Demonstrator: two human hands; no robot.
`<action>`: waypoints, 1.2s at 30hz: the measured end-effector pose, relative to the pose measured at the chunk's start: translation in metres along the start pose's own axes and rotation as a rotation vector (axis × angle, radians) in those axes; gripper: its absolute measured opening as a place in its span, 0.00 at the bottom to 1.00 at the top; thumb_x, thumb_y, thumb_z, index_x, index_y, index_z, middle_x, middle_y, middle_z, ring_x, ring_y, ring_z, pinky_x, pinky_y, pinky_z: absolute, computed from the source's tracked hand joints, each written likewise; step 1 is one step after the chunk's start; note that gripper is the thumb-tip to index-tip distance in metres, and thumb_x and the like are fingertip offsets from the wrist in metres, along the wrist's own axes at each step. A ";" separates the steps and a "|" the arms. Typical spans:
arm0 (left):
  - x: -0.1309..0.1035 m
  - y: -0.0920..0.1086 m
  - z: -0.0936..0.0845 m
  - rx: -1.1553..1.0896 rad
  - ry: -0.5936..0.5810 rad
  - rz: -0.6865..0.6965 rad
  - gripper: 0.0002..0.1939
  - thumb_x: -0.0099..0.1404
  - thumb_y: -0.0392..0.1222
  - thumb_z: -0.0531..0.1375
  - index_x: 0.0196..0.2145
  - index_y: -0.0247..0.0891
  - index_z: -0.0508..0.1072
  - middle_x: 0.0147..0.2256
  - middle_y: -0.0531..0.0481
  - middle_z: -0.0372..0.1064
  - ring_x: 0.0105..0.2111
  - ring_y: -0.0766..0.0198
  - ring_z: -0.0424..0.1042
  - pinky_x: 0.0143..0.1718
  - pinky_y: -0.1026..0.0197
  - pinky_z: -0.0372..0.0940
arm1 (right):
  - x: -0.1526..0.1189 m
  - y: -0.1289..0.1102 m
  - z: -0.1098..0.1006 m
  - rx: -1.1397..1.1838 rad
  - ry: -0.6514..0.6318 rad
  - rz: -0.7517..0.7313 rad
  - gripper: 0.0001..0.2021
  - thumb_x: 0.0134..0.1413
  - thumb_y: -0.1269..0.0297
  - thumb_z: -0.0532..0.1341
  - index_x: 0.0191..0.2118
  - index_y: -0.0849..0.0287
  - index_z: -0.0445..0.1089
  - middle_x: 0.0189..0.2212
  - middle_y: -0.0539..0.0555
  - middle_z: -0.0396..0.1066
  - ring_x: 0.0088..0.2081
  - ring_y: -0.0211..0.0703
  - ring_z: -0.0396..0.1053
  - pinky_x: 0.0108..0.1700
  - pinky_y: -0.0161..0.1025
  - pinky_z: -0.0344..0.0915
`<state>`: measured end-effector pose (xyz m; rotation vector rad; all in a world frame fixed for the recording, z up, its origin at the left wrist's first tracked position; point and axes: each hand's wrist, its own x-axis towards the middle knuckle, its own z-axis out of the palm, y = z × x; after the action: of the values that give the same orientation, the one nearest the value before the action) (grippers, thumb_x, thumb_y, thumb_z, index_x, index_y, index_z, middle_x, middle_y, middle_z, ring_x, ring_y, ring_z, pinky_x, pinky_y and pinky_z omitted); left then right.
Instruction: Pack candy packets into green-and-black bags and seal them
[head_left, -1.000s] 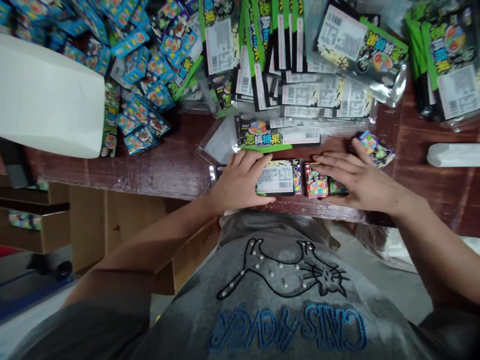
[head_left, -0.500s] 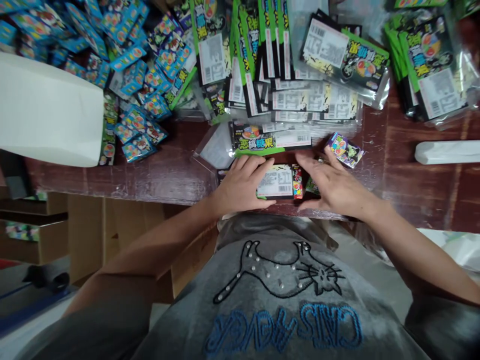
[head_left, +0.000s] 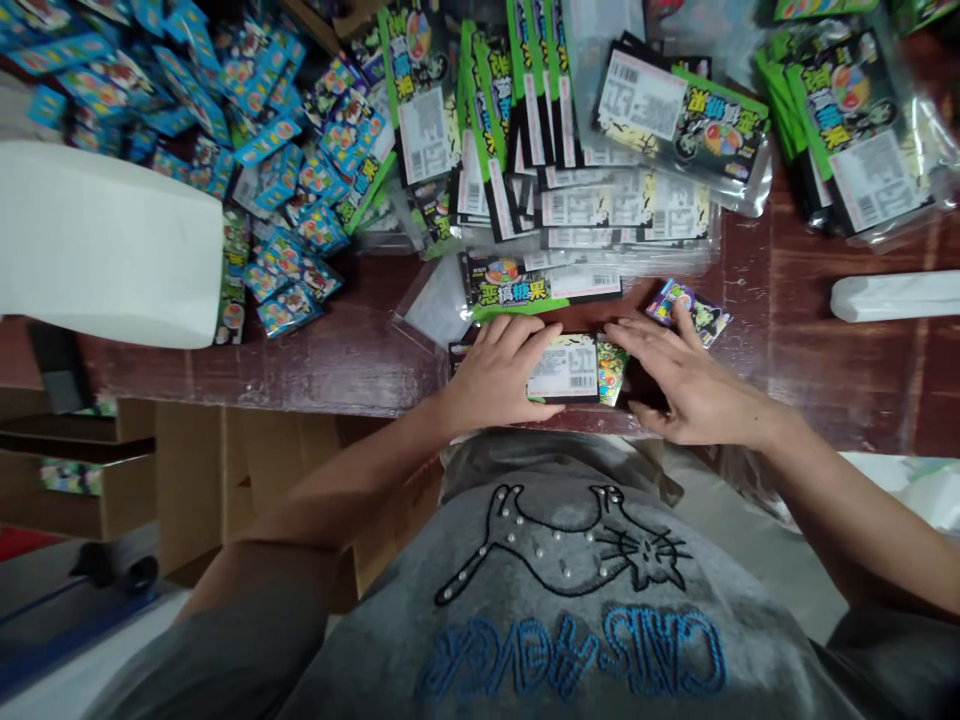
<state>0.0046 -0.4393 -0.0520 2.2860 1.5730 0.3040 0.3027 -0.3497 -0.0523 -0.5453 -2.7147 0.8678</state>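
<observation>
My left hand (head_left: 499, 372) grips a black card package with a white label (head_left: 570, 366), lying flat near the table's front edge. A small green packet (head_left: 612, 370) sticks out of the package's right end. My right hand (head_left: 686, 375) has its fingers spread, fingertips beside the green packet, one finger over a purple packet (head_left: 705, 315). Just beyond the left hand lies another black and green package (head_left: 517, 285).
Blue candy packets (head_left: 270, 180) are heaped at the far left beside a white container (head_left: 112, 245). Stacks of black and green packages (head_left: 645, 205) cover the back. A white roll-like object (head_left: 896, 297) lies at the right. Cardboard boxes (head_left: 262, 470) stand below the table.
A green packet now shows at the package's right end, where a red one showed before. My right hand has shifted slightly, and the view has moved a little.
</observation>
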 end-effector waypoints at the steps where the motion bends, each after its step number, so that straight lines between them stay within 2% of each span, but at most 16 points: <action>1: 0.000 0.002 0.000 -0.003 0.009 -0.016 0.50 0.56 0.59 0.75 0.69 0.35 0.66 0.59 0.35 0.69 0.58 0.38 0.67 0.63 0.40 0.62 | -0.002 -0.002 0.003 0.003 0.007 0.005 0.50 0.65 0.57 0.65 0.83 0.60 0.37 0.74 0.73 0.61 0.75 0.72 0.60 0.77 0.83 0.39; 4: 0.001 0.007 -0.001 0.035 0.041 -0.058 0.47 0.57 0.58 0.74 0.68 0.35 0.68 0.59 0.34 0.70 0.57 0.38 0.68 0.61 0.40 0.63 | -0.006 -0.010 0.015 -0.014 0.127 0.074 0.55 0.66 0.53 0.66 0.83 0.55 0.29 0.72 0.71 0.64 0.71 0.69 0.66 0.76 0.83 0.44; 7: 0.004 0.012 -0.003 0.099 0.079 -0.084 0.46 0.59 0.59 0.73 0.68 0.33 0.68 0.58 0.33 0.71 0.56 0.37 0.69 0.59 0.40 0.63 | -0.006 -0.019 0.027 -0.110 0.304 0.173 0.53 0.67 0.55 0.66 0.84 0.51 0.30 0.67 0.68 0.69 0.65 0.68 0.71 0.75 0.84 0.47; 9: 0.005 0.014 -0.004 0.121 0.103 -0.083 0.44 0.61 0.60 0.72 0.67 0.33 0.69 0.58 0.33 0.72 0.56 0.38 0.70 0.57 0.40 0.64 | -0.003 -0.022 0.030 -0.175 0.348 0.178 0.54 0.67 0.53 0.66 0.84 0.50 0.29 0.66 0.68 0.69 0.64 0.70 0.71 0.74 0.86 0.46; 11: 0.004 0.015 -0.004 0.133 0.114 -0.074 0.43 0.62 0.60 0.72 0.67 0.33 0.70 0.58 0.33 0.72 0.55 0.39 0.71 0.56 0.41 0.64 | -0.001 -0.023 0.027 -0.192 0.315 0.135 0.54 0.68 0.53 0.65 0.84 0.51 0.27 0.66 0.68 0.69 0.64 0.70 0.71 0.75 0.86 0.46; 14: 0.001 0.015 0.000 0.130 0.110 -0.086 0.45 0.59 0.58 0.73 0.67 0.34 0.69 0.58 0.33 0.72 0.56 0.38 0.71 0.57 0.41 0.64 | 0.004 -0.017 0.017 -0.138 0.184 0.033 0.53 0.70 0.58 0.62 0.83 0.55 0.22 0.70 0.71 0.66 0.69 0.70 0.68 0.75 0.82 0.51; 17: -0.003 0.017 0.003 0.116 0.117 -0.107 0.46 0.56 0.55 0.75 0.66 0.32 0.69 0.58 0.32 0.72 0.59 0.38 0.72 0.58 0.41 0.65 | 0.008 -0.006 0.008 -0.072 0.033 -0.042 0.52 0.72 0.62 0.60 0.82 0.58 0.19 0.78 0.72 0.53 0.77 0.69 0.56 0.75 0.77 0.55; 19: -0.004 0.018 0.002 0.131 0.137 -0.105 0.45 0.56 0.54 0.75 0.65 0.31 0.69 0.58 0.32 0.72 0.59 0.38 0.72 0.58 0.41 0.65 | 0.011 0.001 0.004 -0.041 -0.021 -0.072 0.52 0.71 0.63 0.61 0.82 0.58 0.20 0.80 0.72 0.47 0.80 0.70 0.49 0.75 0.77 0.56; 21: -0.004 0.018 -0.003 0.156 0.174 -0.099 0.43 0.58 0.53 0.74 0.65 0.30 0.69 0.58 0.31 0.73 0.59 0.39 0.73 0.58 0.41 0.65 | 0.015 0.007 0.000 -0.024 -0.003 -0.103 0.52 0.71 0.61 0.62 0.83 0.57 0.22 0.79 0.71 0.50 0.78 0.70 0.54 0.75 0.78 0.56; 25: 0.000 0.013 -0.019 0.182 0.245 -0.115 0.40 0.62 0.52 0.72 0.65 0.30 0.68 0.60 0.31 0.72 0.60 0.39 0.73 0.60 0.42 0.64 | 0.026 0.013 -0.010 -0.059 0.136 -0.103 0.55 0.68 0.55 0.67 0.83 0.54 0.27 0.74 0.70 0.62 0.72 0.69 0.66 0.74 0.77 0.59; 29: 0.005 0.005 -0.028 0.147 0.185 -0.091 0.43 0.60 0.52 0.73 0.67 0.34 0.67 0.62 0.33 0.71 0.61 0.39 0.72 0.62 0.42 0.62 | 0.037 0.008 -0.016 -0.117 0.133 -0.169 0.53 0.67 0.60 0.67 0.83 0.58 0.31 0.72 0.71 0.64 0.70 0.69 0.68 0.73 0.75 0.63; 33: 0.007 0.002 -0.026 0.121 0.154 -0.123 0.45 0.58 0.54 0.74 0.67 0.33 0.67 0.62 0.33 0.73 0.59 0.38 0.72 0.60 0.42 0.63 | 0.044 0.004 -0.020 -0.145 0.070 -0.227 0.53 0.67 0.64 0.64 0.83 0.60 0.26 0.75 0.73 0.59 0.74 0.69 0.63 0.74 0.74 0.62; 36: 0.008 0.001 -0.025 0.101 0.154 -0.169 0.44 0.58 0.54 0.73 0.67 0.33 0.68 0.60 0.33 0.74 0.58 0.37 0.72 0.59 0.42 0.63 | 0.045 0.006 -0.026 -0.173 0.058 -0.215 0.54 0.68 0.64 0.63 0.83 0.59 0.23 0.75 0.72 0.61 0.73 0.68 0.64 0.74 0.74 0.62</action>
<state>-0.0013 -0.4283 -0.0284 2.2311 1.8854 0.3721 0.2723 -0.3126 -0.0299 -0.2974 -2.7462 0.5590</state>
